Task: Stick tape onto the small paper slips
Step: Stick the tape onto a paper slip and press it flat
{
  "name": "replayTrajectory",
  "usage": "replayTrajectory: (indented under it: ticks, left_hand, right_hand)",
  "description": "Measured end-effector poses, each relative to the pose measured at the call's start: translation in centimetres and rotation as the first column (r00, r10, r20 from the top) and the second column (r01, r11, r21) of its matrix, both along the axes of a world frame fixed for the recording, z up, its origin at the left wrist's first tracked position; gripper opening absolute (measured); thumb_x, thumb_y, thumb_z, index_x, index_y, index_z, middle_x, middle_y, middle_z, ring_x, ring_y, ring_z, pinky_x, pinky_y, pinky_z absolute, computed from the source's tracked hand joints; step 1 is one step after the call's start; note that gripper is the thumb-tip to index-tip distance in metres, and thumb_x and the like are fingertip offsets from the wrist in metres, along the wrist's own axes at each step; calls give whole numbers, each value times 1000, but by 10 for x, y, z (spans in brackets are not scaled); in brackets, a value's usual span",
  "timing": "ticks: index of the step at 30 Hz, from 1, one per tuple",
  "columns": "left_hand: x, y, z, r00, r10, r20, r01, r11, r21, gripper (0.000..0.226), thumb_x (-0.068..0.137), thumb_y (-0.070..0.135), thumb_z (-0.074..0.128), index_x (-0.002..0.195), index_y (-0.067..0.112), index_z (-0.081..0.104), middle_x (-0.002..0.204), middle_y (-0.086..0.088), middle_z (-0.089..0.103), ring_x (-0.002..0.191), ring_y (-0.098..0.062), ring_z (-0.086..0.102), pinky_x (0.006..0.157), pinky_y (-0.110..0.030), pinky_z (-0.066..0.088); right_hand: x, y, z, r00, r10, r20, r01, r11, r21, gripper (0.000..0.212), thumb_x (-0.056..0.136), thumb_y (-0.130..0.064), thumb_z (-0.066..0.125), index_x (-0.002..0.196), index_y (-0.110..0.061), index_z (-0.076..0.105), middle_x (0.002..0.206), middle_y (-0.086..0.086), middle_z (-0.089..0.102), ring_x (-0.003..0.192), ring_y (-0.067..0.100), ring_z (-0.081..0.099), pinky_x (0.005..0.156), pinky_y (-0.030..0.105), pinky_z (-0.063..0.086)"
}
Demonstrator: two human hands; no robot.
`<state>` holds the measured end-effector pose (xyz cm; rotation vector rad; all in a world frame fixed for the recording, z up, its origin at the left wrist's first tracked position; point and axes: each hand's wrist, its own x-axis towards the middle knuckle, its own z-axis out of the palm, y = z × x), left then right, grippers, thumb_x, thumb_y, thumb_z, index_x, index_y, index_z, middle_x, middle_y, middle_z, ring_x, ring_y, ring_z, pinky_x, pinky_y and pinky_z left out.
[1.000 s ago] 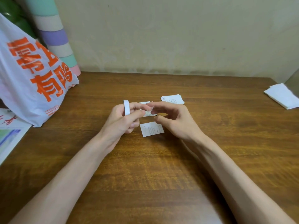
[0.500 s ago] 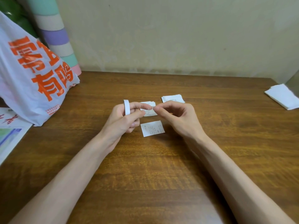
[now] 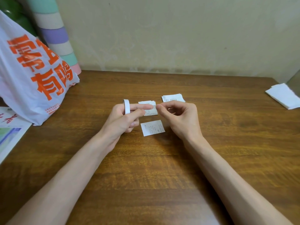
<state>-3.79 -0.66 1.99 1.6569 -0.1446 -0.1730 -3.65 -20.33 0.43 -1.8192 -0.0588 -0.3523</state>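
A small white tape roll [image 3: 126, 106] sits around the forefinger of my left hand [image 3: 125, 120], gripped above the wooden table [image 3: 162, 168]. My right hand [image 3: 180, 117] pinches the tape's free end [image 3: 155, 107] just off the left fingertip, a short strip stretched between the hands. One printed paper slip [image 3: 153, 127] lies flat below the hands. A small pile of slips [image 3: 150, 111] lies behind the fingertips, partly hidden. Another pile of slips [image 3: 173, 98] lies further back on the right.
A white plastic bag with orange lettering [image 3: 30, 75] stands at the left, with pastel tape-like stacked rolls [image 3: 55, 36] behind it. A printed leaflet [image 3: 9, 133] lies at the left edge. Folded white tissue [image 3: 284, 95] rests at the far right. A wall backs the table.
My right hand has shifted slightly right, drawing a short length of tape off the roll. The left hand and the slips have stayed in place.
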Motion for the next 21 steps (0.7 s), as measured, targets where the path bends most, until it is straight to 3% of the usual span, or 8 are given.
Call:
replayTrajectory:
  ticks: [4, 7, 10, 14, 18, 21]
  left_hand:
    - [2, 1, -1, 1000, 11, -3, -11, 1000, 0, 21, 103, 23, 64, 115, 25, 81, 59, 2, 36, 55, -8, 31, 45, -16, 28]
    - [3, 3, -3, 999, 48, -1, -48, 999, 4, 27, 101, 21, 66, 126, 27, 75, 55, 8, 41, 52, -6, 34, 45, -15, 30]
    - [7, 8, -4, 993, 112, 31, -113, 993, 20, 34, 101, 20, 67, 133, 32, 69, 54, 12, 45, 50, -5, 40, 47, -16, 33]
    - [13, 8, -12, 963, 141, 228, -198, 948, 250, 27, 99, 22, 68, 122, 35, 75, 62, 10, 56, 59, -4, 53, 64, -24, 50]
    - [14, 7, -16, 926, 88, 368, -226, 908, 353, 23, 97, 16, 69, 117, 25, 77, 57, 6, 53, 51, -5, 47, 62, -5, 40]
    - [14, 8, -16, 924, 38, 380, -200, 896, 396, 21, 97, 16, 71, 115, 24, 77, 57, 7, 55, 50, -3, 51, 61, -3, 40]
  right_hand:
    - [-2, 6, 0, 999, -27, 28, 28, 999, -18, 9, 89, -21, 83, 81, -17, 82, 75, -6, 77, 66, 1, 62, 69, 16, 49]
    - [-3, 6, 2, 998, -51, 32, 52, 999, -13, 9, 90, -19, 80, 81, -17, 81, 77, -5, 78, 67, 1, 63, 70, 15, 49]
    - [-1, -4, 5, 997, -64, -35, 63, 998, -25, 10, 92, -25, 80, 83, -20, 82, 80, -12, 78, 73, 1, 64, 70, 13, 48]
    - [2, -14, 5, 978, 59, -202, -92, 983, -159, 11, 95, -30, 78, 87, -23, 82, 76, -18, 75, 71, -8, 63, 66, 7, 43]
    - [-1, -16, 8, 950, 172, -259, -221, 960, -173, 12, 96, -30, 76, 86, -29, 83, 86, -14, 79, 75, -7, 63, 73, 18, 51]
    - [-3, -16, 8, 944, 190, -271, -248, 949, -197, 19, 95, -31, 77, 77, -37, 79, 78, -22, 76, 70, -8, 62, 70, 13, 48]
